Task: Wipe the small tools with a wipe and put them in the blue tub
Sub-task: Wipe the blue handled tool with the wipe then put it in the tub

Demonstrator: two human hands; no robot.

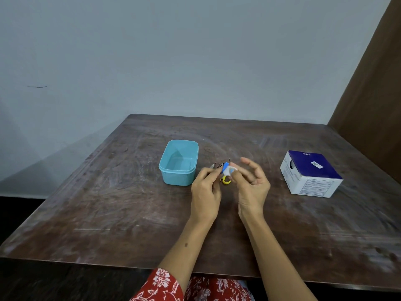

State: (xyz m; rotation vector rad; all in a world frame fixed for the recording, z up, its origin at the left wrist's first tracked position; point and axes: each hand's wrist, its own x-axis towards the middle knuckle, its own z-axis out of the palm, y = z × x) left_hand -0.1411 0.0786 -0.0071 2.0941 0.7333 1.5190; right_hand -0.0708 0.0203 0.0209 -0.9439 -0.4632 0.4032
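A: Risks first, quick. The left hand [205, 187] pinches a small blue-and-yellow plastic tool [225, 173] by one end only — rub too hard and it twists out and drops onto the scuffed dark wooden table [108, 192].

B: Agreed. Also the little white wipe [230, 170] is tiny, held at the fingertips of the right hand [252, 187]; it could slip off and leave part of the tool unwiped. What about the other bits?

A: A few thin dark small tools [219, 165] lie on the table just behind the hands, close to the light blue rectangular plastic tub [171, 177]. A careless sweep could knock them about. Can't tell what they are — too small.

B: Poses?

A: Both forearms come up from the near edge, hands meeting just right of the tub, raised off the table I think. Left fingers curl round the tool, thumb side up. Right thumb and forefinger press the wipe on the tool; the other fingers fan out loosely, half open.

B: Tub?

A: Looks empty, so the job's early. The white-and-navy cardboard box [310, 173] sits well apart on the right.
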